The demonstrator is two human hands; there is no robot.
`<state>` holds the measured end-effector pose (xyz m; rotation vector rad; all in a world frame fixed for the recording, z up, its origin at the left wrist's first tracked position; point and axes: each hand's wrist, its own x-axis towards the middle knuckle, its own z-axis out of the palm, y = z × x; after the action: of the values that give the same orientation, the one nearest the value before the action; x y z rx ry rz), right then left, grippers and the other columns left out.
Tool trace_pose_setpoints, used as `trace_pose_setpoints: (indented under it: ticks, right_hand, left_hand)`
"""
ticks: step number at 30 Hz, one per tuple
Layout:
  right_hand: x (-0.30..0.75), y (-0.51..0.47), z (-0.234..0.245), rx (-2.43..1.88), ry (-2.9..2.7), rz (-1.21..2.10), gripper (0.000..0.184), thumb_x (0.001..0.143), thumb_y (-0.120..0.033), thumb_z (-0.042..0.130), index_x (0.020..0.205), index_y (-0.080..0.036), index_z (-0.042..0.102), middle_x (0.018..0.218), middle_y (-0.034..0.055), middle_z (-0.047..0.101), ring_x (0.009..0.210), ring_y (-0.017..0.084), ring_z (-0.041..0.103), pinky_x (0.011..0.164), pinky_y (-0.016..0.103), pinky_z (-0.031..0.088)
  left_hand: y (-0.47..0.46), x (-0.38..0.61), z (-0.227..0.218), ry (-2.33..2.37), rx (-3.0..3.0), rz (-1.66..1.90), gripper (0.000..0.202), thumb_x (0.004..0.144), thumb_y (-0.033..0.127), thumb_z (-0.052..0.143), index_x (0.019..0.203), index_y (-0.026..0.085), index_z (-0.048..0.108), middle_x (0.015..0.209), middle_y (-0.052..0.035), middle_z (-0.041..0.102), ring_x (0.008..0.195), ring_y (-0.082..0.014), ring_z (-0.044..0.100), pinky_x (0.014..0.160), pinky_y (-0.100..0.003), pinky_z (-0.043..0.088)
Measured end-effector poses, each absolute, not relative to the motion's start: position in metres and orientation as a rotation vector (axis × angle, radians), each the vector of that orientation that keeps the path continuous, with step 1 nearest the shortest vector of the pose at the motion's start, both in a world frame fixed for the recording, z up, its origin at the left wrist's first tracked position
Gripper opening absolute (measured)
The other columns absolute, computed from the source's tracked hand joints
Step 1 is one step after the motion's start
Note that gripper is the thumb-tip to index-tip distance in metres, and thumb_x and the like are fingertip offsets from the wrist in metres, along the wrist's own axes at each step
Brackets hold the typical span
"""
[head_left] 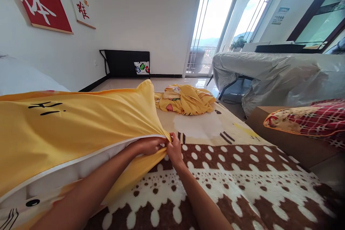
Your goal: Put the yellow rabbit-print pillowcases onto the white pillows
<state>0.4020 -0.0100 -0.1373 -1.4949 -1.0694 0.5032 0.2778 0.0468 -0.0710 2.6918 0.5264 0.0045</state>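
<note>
Your left hand (152,146) and right hand (174,148) meet at the corner of a yellow cartoon-print fabric cover (107,115).
Your right hand grips the corner between thumb and fingers; your left reaches in along the white-edged opening, its fingers partly hidden, so I cannot tell whether they grip; the cover stretches away to your left over the spotted plush blanket (202,167), with a white inner layer (78,170) showing through the gap; a crumpled yellow printed cloth (194,99) lies beyond your right hand.

Bright daylight, glare at glass doors (229,18) — edges stretched
</note>
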Motion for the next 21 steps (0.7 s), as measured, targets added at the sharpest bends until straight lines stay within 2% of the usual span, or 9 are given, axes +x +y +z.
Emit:
trace_pose_setpoints:
  ticks: [4,10,17,21]
  right_hand:
    - [0.403,-0.012,-0.133,-1.494,-1.103,0.501,0.013,0.070,-0.025,0.041,0.080,-0.021,0.048,0.075,0.0015,0.060,0.072,0.018,0.055,0.068,0.028,0.040]
    - [0.403,-0.011,-0.134,-1.493,-1.121,0.500,0.014,0.073,-0.029,0.041,0.081,-0.021,0.049,0.074,0.0017,0.060,0.070,0.017,0.056,0.066,0.027,0.041]
    - [0.409,-0.009,-0.136,-1.597,-1.218,0.504,0.012,0.068,-0.023,0.051,0.079,-0.020,0.056,0.071,0.0012,0.063,0.067,0.018,0.056,0.062,0.026,0.039]
    - [0.409,-0.012,-0.134,-1.670,-1.230,0.456,0.013,0.066,-0.015,0.049,0.074,-0.020,0.058,0.068,0.0043,0.061,0.067,0.019,0.054,0.062,0.026,0.035]
  left_hand:
    - [0.045,0.278,-0.067,0.518,2.694,-0.008,0.030,0.087,0.016,0.043,0.111,0.019,0.060,0.126,-0.0043,0.060,0.115,-0.0162,0.054,0.103,-0.026,0.038]
    - [0.045,0.285,-0.077,0.672,2.779,-0.047,0.026,0.081,0.014,0.048,0.100,0.017,0.065,0.112,-0.0088,0.066,0.105,-0.0247,0.059,0.096,-0.035,0.043]
    - [0.039,0.285,-0.083,0.894,2.814,0.056,0.034,0.087,0.026,0.043,0.115,0.017,0.060,0.125,-0.0105,0.060,0.112,-0.0270,0.054,0.100,-0.038,0.040]
    - [0.033,0.286,-0.081,0.949,2.818,0.068,0.035,0.089,0.026,0.041,0.116,0.016,0.060,0.124,-0.0104,0.060,0.114,-0.0272,0.054,0.101,-0.039,0.039]
